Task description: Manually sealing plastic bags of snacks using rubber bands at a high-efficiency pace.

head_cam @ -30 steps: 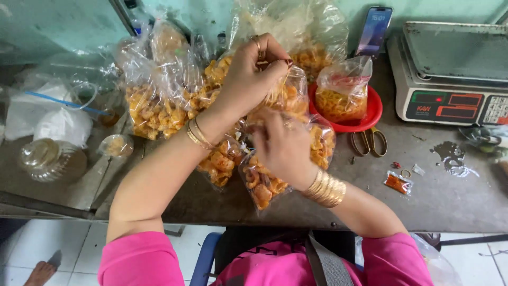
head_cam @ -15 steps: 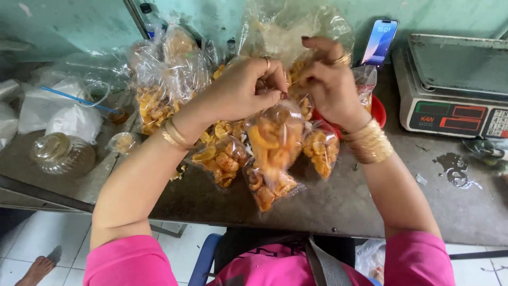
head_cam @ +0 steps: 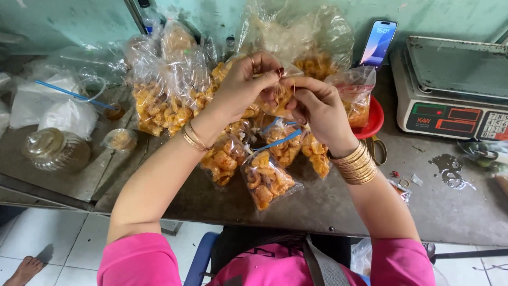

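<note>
Head view, worktop seen from above. Centre: small clear plastic bag [head_cam: 276,98] of orange fried snack pieces, held up off the worktop [head_cam: 328,206] between both hands. Left hand [head_cam: 241,87] grips the bag's neck from 9 o'clock, thumb and forefinger pinched together on the plastic. Right hand [head_cam: 317,106] meets it from 3 o'clock, fingertips likewise clamped on the neck; a blue band [head_cam: 279,140] hangs just below the hands. Bag is see-through, crinkled, its contents golden-orange, curled and irregular.

Containers: at 6 o'clock of the hands, several sealed snack bags [head_cam: 267,180] lie on the worktop, touching one another, same orange filling. At 10 o'clock, a heap of larger filled bags [head_cam: 164,100]. At 12 o'clock, a big clear sack [head_cam: 301,39], partly filled w/ the same snack. At 3 o'clock, a red bowl [head_cam: 374,119] holds one more filled bag. Far at 9 o'clock, a glass jar [head_cam: 53,151] lies on its side; contents cannot be told. Digital scale [head_cam: 455,90] at 2 o'clock; phone [head_cam: 378,42] leans on the wall beside it.
</note>
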